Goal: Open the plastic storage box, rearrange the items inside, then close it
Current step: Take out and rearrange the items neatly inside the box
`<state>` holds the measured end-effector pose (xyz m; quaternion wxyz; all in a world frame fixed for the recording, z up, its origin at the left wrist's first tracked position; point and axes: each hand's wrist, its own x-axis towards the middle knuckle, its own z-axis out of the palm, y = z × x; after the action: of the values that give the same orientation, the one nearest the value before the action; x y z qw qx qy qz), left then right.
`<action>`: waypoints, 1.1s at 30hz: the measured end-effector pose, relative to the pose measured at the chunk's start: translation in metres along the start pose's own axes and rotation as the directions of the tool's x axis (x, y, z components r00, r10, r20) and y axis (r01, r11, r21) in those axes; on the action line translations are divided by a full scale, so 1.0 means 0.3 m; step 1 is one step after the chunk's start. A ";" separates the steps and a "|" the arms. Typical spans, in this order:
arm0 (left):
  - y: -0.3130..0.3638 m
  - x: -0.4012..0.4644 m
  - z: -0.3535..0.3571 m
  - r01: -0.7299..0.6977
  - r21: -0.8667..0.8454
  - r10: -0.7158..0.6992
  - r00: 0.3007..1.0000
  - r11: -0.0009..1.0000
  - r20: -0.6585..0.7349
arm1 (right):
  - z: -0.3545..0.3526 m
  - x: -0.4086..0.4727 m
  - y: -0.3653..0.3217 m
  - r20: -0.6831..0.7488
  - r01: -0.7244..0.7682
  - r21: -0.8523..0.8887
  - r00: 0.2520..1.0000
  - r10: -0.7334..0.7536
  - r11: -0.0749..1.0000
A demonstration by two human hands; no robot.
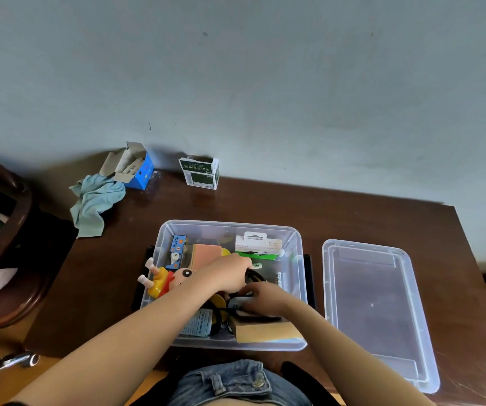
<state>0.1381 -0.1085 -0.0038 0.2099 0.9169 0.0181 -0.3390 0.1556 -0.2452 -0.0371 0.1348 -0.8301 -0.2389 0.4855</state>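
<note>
Head view: with both hands, left hand (230,272) and right hand (265,297), curled on the coiled black cable (255,278) inside the clear plastic storage box (300,259), lift gently, avoid snagging neighbours.

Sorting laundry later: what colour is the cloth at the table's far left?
Pale teal, a light blue-green, the cloth lies crumpled; the head view shows it.
</note>
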 end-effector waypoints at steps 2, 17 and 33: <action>0.007 0.027 0.006 0.008 0.065 -0.011 0.999 0.998 0.050 | 0.002 -0.020 -0.004 0.008 0.004 0.028 1.000 -0.004 1.000; 0.005 0.073 0.005 -0.077 0.183 0.083 0.996 0.980 -0.023 | -0.068 -0.074 0.004 0.000 -0.071 0.142 0.997 0.071 0.987; -0.027 -0.023 0.024 -0.161 0.117 0.124 0.953 0.980 0.275 | -0.096 0.061 -0.031 -0.366 -0.163 -0.362 0.930 0.021 0.918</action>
<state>0.1271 -0.1032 -0.0074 0.1705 0.8742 -0.1001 -0.4435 0.1859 -0.2273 -0.0323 -0.0139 -0.9244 -0.2616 0.2772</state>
